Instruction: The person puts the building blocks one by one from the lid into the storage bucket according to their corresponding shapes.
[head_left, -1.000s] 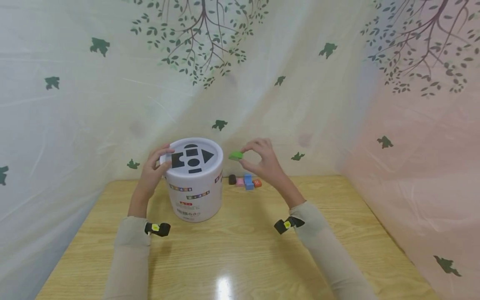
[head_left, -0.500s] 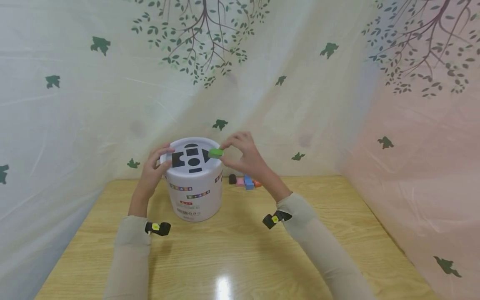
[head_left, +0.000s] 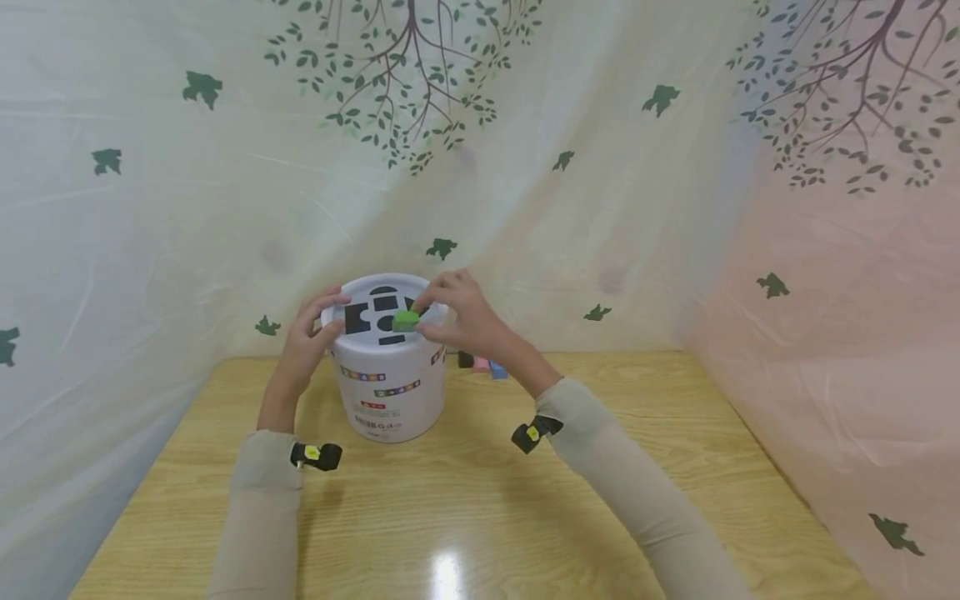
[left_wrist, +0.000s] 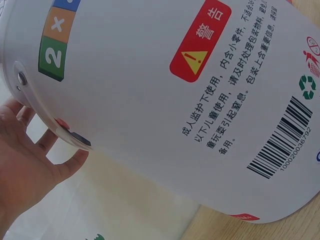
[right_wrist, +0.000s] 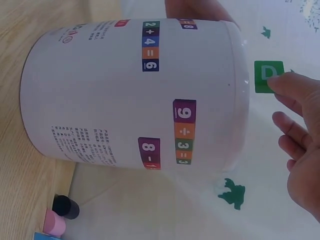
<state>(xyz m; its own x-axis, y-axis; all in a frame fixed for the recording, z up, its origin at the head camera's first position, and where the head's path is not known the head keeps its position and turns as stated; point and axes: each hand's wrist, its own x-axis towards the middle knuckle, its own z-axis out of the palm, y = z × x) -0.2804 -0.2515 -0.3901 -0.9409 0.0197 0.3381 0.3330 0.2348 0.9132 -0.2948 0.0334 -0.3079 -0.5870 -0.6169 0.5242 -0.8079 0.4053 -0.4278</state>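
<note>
A white bucket point(head_left: 386, 387) with a shape-hole lid point(head_left: 360, 342) stands upright on the table. My left hand point(head_left: 302, 337) holds its rim from the left, thumb and fingers curved over the lid's edge. Between thumb and fingers of my right hand point(head_left: 467, 321) is a small green block point(head_left: 406, 321), above the right part of the lid and partly covering the round and triangular holes. In the right wrist view the green block point(right_wrist: 261, 84) shows a letter D and stands slightly apart from the lid. Part of the triangular hole is hidden behind the right fingers.
Behind the right forearm, near the table's back edge, lie a black block point(head_left: 465, 360), a pink block point(head_left: 481, 364) and a blue block point(head_left: 498, 371). A printed cloth point(head_left: 525, 217) hangs behind the wooden table point(head_left: 390, 517).
My right hand has carried the green block leftward from beside the bucket to over its lid. The right forearm now hides the orange-red block. My left hand has stayed put.
</note>
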